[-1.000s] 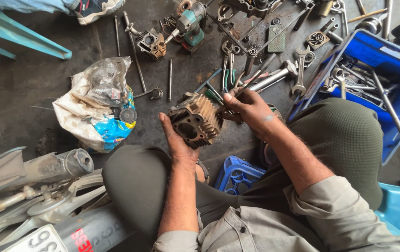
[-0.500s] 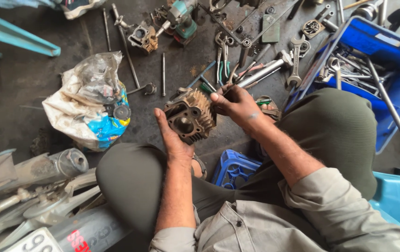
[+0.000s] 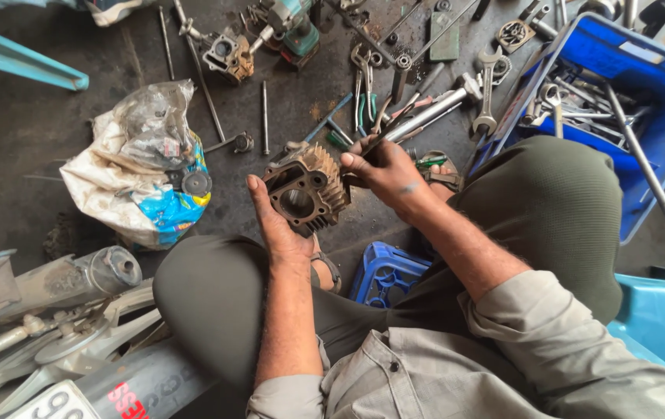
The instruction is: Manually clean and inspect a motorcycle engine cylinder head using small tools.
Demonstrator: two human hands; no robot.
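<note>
Left hand: the left hand (image 3: 278, 226) cups a finned engine cylinder (image 3: 306, 188) from below at the centre of the frame, thumb up along its left edge, fingers hidden behind it.
Right hand: the right hand (image 3: 383, 167) is curled shut around a thin dark tool (image 3: 373, 147), its tip against the cylinder's upper right fins.
Cylinder: tilted, round bore facing the camera, held above the dark floor between the person's knees.
Left of centre: a crumpled plastic bag (image 3: 140, 167) lies on the floor.
Upper centre: pliers (image 3: 363, 85), a spanner (image 3: 487, 89) and loose rods lie scattered.
Upper right: a blue crate (image 3: 658, 101) holds metal tools.
Lower centre: a small blue stool (image 3: 385, 273) shows under the legs.
Lower left: grey motorcycle parts (image 3: 53, 310).
</note>
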